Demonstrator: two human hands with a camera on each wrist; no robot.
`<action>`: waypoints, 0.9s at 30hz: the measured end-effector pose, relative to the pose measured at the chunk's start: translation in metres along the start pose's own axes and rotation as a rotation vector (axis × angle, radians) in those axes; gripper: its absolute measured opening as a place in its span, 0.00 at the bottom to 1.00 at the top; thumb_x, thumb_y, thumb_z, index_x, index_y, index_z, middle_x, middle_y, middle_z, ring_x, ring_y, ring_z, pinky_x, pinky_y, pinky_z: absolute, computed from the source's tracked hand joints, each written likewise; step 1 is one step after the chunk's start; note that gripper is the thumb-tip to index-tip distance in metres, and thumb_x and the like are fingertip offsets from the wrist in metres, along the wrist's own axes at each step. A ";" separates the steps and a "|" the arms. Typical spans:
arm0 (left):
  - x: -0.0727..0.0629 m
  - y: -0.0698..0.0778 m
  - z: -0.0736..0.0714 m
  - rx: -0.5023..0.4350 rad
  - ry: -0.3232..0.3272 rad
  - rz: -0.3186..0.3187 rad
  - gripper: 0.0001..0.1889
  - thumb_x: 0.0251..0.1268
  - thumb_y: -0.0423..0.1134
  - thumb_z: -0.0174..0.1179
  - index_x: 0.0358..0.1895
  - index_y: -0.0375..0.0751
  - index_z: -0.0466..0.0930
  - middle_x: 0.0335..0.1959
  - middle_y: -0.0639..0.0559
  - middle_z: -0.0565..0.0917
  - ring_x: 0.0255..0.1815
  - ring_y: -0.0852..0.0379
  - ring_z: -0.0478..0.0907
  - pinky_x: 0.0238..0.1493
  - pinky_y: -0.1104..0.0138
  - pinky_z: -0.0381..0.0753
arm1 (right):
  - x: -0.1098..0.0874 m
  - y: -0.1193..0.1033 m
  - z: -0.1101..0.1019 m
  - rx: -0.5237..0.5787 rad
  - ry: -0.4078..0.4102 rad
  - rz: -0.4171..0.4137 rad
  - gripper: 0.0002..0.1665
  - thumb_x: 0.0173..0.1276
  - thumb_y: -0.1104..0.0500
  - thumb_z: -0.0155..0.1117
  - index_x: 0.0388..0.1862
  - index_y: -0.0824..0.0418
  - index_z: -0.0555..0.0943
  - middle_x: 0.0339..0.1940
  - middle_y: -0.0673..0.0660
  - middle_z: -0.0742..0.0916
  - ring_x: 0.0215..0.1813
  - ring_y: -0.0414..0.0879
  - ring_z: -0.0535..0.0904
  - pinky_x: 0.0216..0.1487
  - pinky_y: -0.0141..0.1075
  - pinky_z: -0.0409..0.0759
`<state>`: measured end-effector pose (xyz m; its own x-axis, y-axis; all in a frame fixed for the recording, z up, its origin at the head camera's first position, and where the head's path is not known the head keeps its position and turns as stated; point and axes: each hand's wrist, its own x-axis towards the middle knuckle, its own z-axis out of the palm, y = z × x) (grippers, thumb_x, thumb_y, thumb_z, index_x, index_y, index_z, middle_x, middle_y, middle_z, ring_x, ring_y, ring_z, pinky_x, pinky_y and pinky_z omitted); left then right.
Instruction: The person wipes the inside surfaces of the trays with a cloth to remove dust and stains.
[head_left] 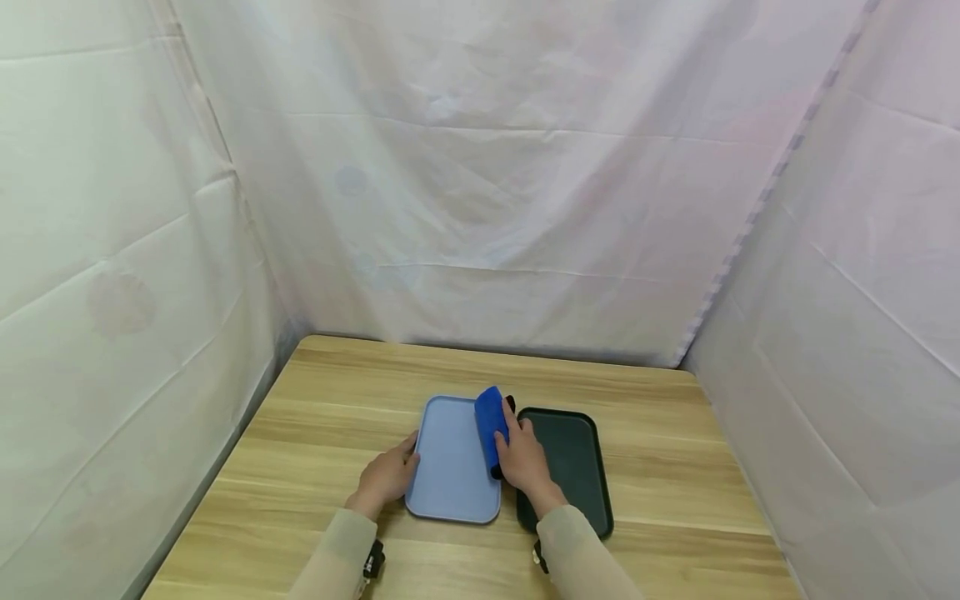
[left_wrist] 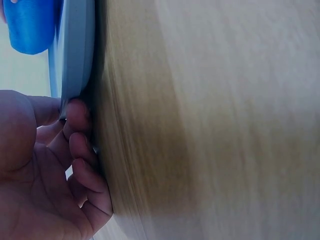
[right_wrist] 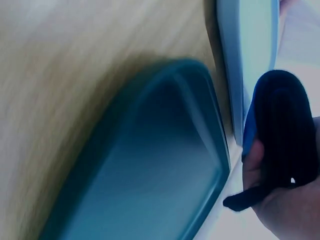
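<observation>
1. Pale, creased cloth hangings (head_left: 487,192) enclose the space at the back and on both sides, with faint round patches of colour on them.
2. Below them is a table (head_left: 337,417) with a light, streaked wood-grain top and rounded far corners.
3. A light-blue rectangular tray with rounded corners and a low raised rim (head_left: 450,479) lies near the middle of the table, its longer sides running away from the person.
4. The left hand (head_left: 386,477) pinches this tray's left edge, the thumb at the rim and the other fingers bent at the side, close to the tabletop.
5. A bright-blue, soft-looking oblong pad with a black back (head_left: 490,423) is over the tray's right side; whether its whole face touches the tray cannot be told.
6. The right hand (head_left: 522,458) grips the pad from its right side; the right wrist view shows a black strip jutting from the pad beside the palm.
7. A dark-green rectangular tray with a raised rim (head_left: 576,467) lies just right of the light-blue one, a narrow gap between them, partly under the right forearm.
8. Both forearms wear pale sleeves (head_left: 341,542), with a small black device (head_left: 373,560) at each wrist.
</observation>
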<state>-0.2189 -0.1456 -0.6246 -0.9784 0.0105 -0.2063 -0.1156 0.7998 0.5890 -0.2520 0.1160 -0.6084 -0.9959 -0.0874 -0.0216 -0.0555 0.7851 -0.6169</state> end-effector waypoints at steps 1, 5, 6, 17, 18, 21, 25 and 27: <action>0.000 0.000 0.000 -0.002 0.000 -0.001 0.26 0.81 0.44 0.51 0.78 0.44 0.68 0.61 0.33 0.84 0.42 0.46 0.85 0.28 0.60 0.73 | 0.000 -0.001 0.002 -0.012 0.002 0.004 0.39 0.82 0.51 0.56 0.86 0.47 0.55 0.64 0.71 0.76 0.33 0.52 0.80 0.37 0.49 0.80; 0.001 0.001 0.001 -0.011 0.001 -0.004 0.26 0.81 0.44 0.50 0.78 0.45 0.68 0.60 0.35 0.85 0.39 0.48 0.84 0.27 0.61 0.72 | 0.001 -0.007 0.010 -0.084 0.010 0.027 0.38 0.82 0.52 0.56 0.86 0.49 0.57 0.70 0.72 0.73 0.33 0.52 0.81 0.36 0.48 0.81; 0.001 0.001 0.001 -0.013 0.002 -0.006 0.26 0.81 0.44 0.50 0.78 0.45 0.68 0.59 0.36 0.86 0.37 0.49 0.84 0.27 0.62 0.72 | 0.001 -0.008 0.012 -0.099 0.008 0.034 0.38 0.82 0.52 0.56 0.86 0.50 0.57 0.70 0.72 0.73 0.33 0.52 0.81 0.36 0.48 0.81; 0.000 0.002 0.001 -0.023 -0.002 -0.019 0.27 0.82 0.44 0.49 0.79 0.46 0.67 0.54 0.38 0.89 0.28 0.53 0.77 0.25 0.62 0.69 | 0.010 -0.017 0.026 -0.237 0.030 0.037 0.33 0.79 0.58 0.57 0.81 0.57 0.67 0.72 0.74 0.73 0.39 0.60 0.85 0.37 0.52 0.85; 0.000 0.002 0.001 -0.024 -0.002 -0.021 0.27 0.82 0.44 0.49 0.79 0.46 0.67 0.54 0.38 0.89 0.27 0.53 0.77 0.25 0.62 0.68 | 0.011 -0.018 0.028 -0.249 0.033 0.034 0.33 0.79 0.58 0.58 0.81 0.57 0.67 0.73 0.74 0.72 0.39 0.60 0.85 0.37 0.52 0.85; 0.000 0.002 0.002 -0.026 0.000 -0.027 0.26 0.81 0.44 0.50 0.79 0.46 0.68 0.54 0.38 0.89 0.26 0.53 0.75 0.24 0.62 0.68 | 0.012 -0.020 0.030 -0.255 0.030 0.037 0.33 0.78 0.60 0.58 0.80 0.60 0.68 0.73 0.75 0.71 0.37 0.59 0.85 0.36 0.51 0.85; 0.002 0.002 0.003 -0.030 0.003 -0.035 0.26 0.81 0.44 0.50 0.78 0.47 0.68 0.53 0.38 0.88 0.24 0.53 0.74 0.24 0.61 0.67 | 0.013 -0.023 0.032 -0.262 0.010 0.045 0.32 0.79 0.60 0.56 0.79 0.63 0.68 0.72 0.76 0.71 0.34 0.56 0.85 0.37 0.50 0.85; 0.002 0.002 0.004 -0.029 0.004 -0.033 0.26 0.81 0.44 0.50 0.78 0.46 0.68 0.50 0.38 0.89 0.23 0.53 0.73 0.23 0.61 0.67 | 0.014 -0.024 0.033 -0.265 0.001 0.048 0.32 0.80 0.60 0.56 0.79 0.64 0.67 0.72 0.76 0.71 0.34 0.55 0.85 0.37 0.49 0.85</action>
<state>-0.2208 -0.1418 -0.6270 -0.9747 -0.0181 -0.2227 -0.1527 0.7818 0.6045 -0.2622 0.0756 -0.6203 -0.9979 -0.0458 -0.0447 -0.0250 0.9213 -0.3879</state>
